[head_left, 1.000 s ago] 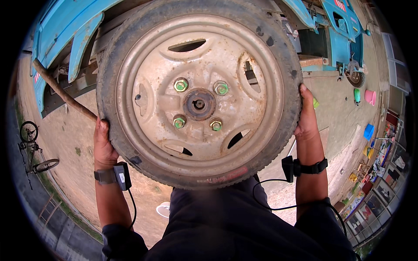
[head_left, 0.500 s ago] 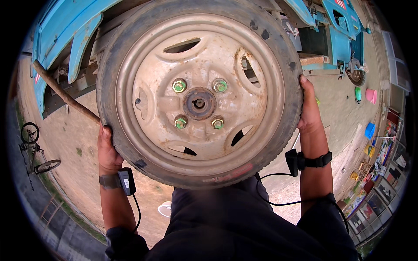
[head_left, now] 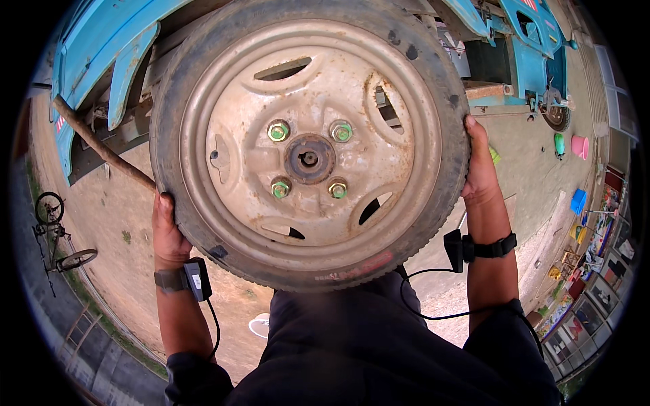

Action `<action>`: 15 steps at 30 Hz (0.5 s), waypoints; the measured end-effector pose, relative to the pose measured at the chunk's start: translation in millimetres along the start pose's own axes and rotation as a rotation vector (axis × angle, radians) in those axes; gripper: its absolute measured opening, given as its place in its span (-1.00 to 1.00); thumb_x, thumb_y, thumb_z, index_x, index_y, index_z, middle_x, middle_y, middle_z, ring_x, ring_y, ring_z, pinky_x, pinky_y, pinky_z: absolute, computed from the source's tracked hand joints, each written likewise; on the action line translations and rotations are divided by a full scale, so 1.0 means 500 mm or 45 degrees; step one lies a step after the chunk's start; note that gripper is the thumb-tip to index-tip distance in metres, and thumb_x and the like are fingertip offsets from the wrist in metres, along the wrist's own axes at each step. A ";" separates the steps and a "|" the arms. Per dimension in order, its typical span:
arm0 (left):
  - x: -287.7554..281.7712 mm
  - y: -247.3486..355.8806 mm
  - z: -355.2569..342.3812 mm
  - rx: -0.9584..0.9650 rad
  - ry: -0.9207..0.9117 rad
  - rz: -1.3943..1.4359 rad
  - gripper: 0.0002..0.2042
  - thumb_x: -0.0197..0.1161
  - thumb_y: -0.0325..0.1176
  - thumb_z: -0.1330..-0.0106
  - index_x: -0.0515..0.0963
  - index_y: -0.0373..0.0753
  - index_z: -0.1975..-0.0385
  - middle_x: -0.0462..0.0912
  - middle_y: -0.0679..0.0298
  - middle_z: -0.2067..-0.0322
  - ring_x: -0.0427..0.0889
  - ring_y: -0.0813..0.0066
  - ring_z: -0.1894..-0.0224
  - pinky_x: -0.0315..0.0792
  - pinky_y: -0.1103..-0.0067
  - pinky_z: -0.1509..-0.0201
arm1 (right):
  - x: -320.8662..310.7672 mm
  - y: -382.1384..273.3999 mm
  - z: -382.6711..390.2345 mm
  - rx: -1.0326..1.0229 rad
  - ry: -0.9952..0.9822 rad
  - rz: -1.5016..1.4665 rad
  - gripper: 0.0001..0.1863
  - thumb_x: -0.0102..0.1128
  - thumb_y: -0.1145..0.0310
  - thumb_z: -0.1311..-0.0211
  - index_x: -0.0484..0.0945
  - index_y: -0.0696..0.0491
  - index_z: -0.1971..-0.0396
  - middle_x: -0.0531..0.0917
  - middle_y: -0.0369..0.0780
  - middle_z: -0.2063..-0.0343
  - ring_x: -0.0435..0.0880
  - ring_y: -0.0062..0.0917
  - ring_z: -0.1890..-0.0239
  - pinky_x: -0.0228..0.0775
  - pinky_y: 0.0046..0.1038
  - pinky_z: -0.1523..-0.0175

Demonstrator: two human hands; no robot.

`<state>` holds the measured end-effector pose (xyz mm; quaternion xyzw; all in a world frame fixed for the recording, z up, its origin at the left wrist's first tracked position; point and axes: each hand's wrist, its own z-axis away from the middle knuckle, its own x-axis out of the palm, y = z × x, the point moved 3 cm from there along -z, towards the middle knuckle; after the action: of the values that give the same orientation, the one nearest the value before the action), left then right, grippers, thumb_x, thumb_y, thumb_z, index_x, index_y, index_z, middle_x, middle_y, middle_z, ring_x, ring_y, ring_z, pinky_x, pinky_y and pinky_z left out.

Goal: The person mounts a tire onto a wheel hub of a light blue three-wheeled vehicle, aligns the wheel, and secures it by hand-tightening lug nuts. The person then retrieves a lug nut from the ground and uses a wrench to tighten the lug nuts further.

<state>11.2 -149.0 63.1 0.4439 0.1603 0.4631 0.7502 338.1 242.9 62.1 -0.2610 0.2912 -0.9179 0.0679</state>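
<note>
A large wheel (head_left: 308, 223) with a black rubber tyre and a beige, rust-flecked steel rim fills the middle of the head view, face toward me. Four slots show around its disc, along with a dark central hub (head_left: 309, 160) and several greenish-gold wheel nuts (head_left: 278, 130). My left hand (head_left: 168, 233) presses against the tyre's lower left side, thumb up along the edge. On the opposite side my right hand (head_left: 479, 166) grips the tyre's right edge. Fingers of both hands are mostly hidden behind the tyre.
Blue vehicle bodywork (head_left: 95, 57) stands behind the wheel, with a wooden pole (head_left: 101, 143) leaning at the left. A bicycle (head_left: 61, 237) is at far left. Over on the right are a pink bucket (head_left: 579, 147), a blue container (head_left: 578, 201) and cluttered goods along a building.
The wheel and both hands stay almost in place. The surroundings shift slightly in view, and more of my white shoe shows below the wheel.
</note>
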 end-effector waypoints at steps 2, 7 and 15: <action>-0.005 -0.004 -0.003 -0.009 -0.006 0.021 -0.27 0.20 0.08 -0.37 0.17 -0.27 -0.38 0.41 0.17 -0.26 0.45 0.31 -0.24 0.33 0.38 -0.35 | 0.005 -0.002 0.006 -0.011 0.039 0.044 -0.42 -0.05 0.03 -0.42 0.37 0.12 -0.26 0.56 -0.17 -0.14 0.55 -0.39 -0.14 0.34 -0.35 -0.27; -0.001 -0.008 -0.006 -0.034 -0.032 0.084 -0.30 0.18 0.05 -0.40 0.17 -0.26 -0.38 0.41 0.17 -0.26 0.45 0.32 -0.25 0.33 0.38 -0.35 | 0.011 -0.010 0.011 -0.033 0.028 0.078 -0.42 -0.02 0.02 -0.41 0.39 0.12 -0.24 0.58 -0.18 -0.12 0.56 -0.40 -0.12 0.35 -0.36 -0.26; 0.028 0.009 -0.003 -0.043 -0.006 0.158 -0.41 0.10 0.00 -0.45 0.29 -0.27 -0.32 0.49 0.13 -0.22 0.49 0.25 -0.22 0.35 0.33 -0.35 | -0.004 -0.002 -0.001 -0.044 0.011 0.018 -0.42 0.05 0.02 -0.37 0.42 0.12 -0.21 0.59 -0.19 -0.09 0.58 -0.41 -0.08 0.36 -0.37 -0.23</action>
<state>14.9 -136.0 68.5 0.4414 0.1230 0.5104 0.7277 339.6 244.9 61.4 -0.2560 0.3092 -0.9133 0.0687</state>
